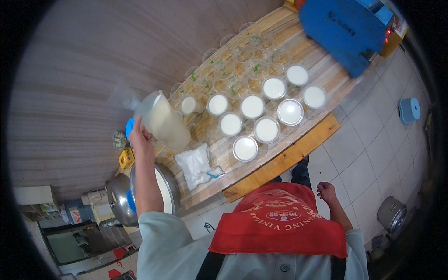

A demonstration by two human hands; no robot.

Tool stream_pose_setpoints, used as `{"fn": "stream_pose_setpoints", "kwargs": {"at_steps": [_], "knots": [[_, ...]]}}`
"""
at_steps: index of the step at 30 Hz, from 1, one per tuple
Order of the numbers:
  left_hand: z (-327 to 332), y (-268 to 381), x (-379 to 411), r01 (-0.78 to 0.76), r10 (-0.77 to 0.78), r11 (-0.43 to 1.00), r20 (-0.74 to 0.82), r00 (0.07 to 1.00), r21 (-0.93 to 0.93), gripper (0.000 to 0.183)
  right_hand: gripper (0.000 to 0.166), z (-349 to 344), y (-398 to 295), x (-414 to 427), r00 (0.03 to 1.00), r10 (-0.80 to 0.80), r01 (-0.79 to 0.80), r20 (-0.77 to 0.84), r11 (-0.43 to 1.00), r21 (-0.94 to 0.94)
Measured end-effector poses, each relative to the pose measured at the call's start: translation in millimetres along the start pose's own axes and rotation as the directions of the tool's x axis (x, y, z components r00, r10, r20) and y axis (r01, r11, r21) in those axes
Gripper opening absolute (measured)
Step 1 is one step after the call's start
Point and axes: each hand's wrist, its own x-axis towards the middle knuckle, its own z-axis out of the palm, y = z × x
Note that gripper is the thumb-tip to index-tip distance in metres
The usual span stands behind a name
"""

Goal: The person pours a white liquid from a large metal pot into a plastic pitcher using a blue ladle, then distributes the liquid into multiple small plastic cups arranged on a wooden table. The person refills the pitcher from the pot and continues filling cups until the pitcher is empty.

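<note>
My left hand [140,134] grips a translucent plastic pitcher [168,126] of white, milky liquid, held over the left part of the wooden table. Its spout is near a clear cup with white contents [189,105]. I cannot tell whether liquid is flowing. To the pitcher's right stand several cups filled with white liquid [252,106]. Behind them are rows of clear plastic cups [241,70] with green prints. My right hand [326,191] hangs beside the red apron [273,224], fingers curled, with nothing visible in it.
A folded white cloth [194,164] with a small blue item lies near the table edge [245,171]. A large metal pot [171,185] of white liquid stands below my left forearm, by a metal lid [117,197]. A blue machine [344,29] occupies the far right end. A wooden bench [283,157] runs alongside.
</note>
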Motion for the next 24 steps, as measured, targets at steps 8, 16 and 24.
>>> {"fn": "stream_pose_setpoints", "kwargs": {"at_steps": [8,16,24], "knots": [[11.9,4.7,18.4,0.004,-0.002,0.995,-0.016,1.0,0.102,0.04,0.035,-1.2,4.2,-3.5,1.0,0.001,-0.001,-0.014,1.0,0.006],[19.7,6.5,28.4,0.029,-0.021,0.978,-0.043,0.999,0.205,0.045,0.034,-0.7,-2.0,-7.8,1.0,0.011,-0.01,-0.015,1.0,0.008],[19.6,4.7,37.9,0.045,-0.04,0.958,-0.023,0.999,0.283,0.046,0.034,-1.0,-4.0,-6.6,1.0,-0.002,0.002,-0.019,1.0,-0.001]]}}
